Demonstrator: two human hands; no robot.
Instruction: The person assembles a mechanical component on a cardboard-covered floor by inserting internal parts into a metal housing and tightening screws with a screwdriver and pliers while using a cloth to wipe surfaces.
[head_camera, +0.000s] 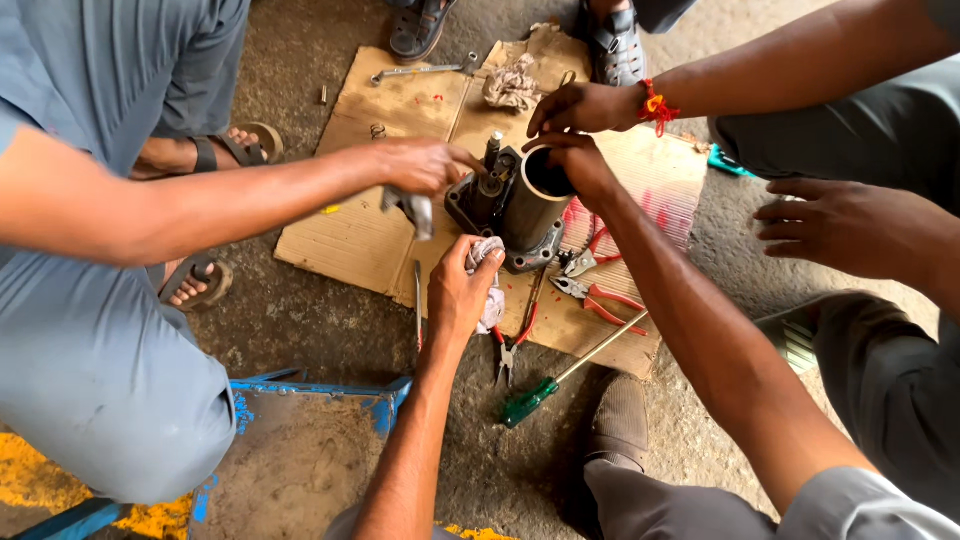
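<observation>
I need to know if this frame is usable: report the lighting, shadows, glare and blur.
Head view: soft, even daylight, no hard shadows and no glare, even on the metal cylinder. The left hand with its rag and the right hand on the cylinder's rim are sharp. A co-worker's hand is slightly motion-blurred. Edges show mild wide-angle stretch.

The left hand (462, 290) gripped a pale rag (488, 285) against the metal housing (512, 208) (on cardboard (400, 110)); the right hand (583, 165) held its cylinder rim.
</observation>
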